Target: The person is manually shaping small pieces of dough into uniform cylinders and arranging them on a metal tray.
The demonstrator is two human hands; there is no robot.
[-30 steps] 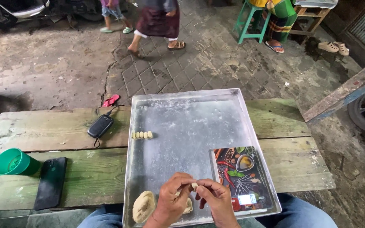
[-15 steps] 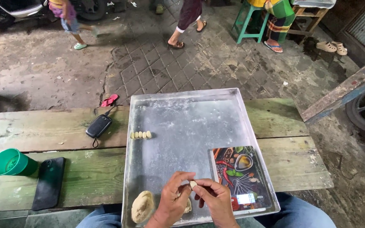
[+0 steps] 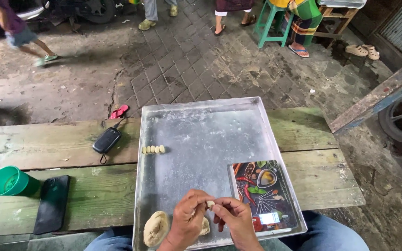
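Over the near edge of a floured metal tray (image 3: 201, 135), my left hand (image 3: 188, 222) and my right hand (image 3: 233, 222) meet and pinch a small pale dough piece (image 3: 210, 203) between their fingertips. A larger dough lump (image 3: 155, 227) lies on the tray left of my left hand, and another lump (image 3: 204, 226) is partly hidden under my hands. A short row of small shaped dough pieces (image 3: 153, 149) sits at the tray's left edge. A kitchen scale (image 3: 264, 195) with a picture top rests in the tray's near right corner.
The tray sits on a worn wooden table (image 3: 47, 144). On its left are a green cup (image 3: 10, 181), a black phone (image 3: 52, 203) and a small black pouch (image 3: 107, 140). Beyond the table, several people walk or sit on a brick floor. A green stool (image 3: 268, 21) stands far back.
My hands stay in the same place, still working the small dough piece. The people in the background have walked to the left and farther away.
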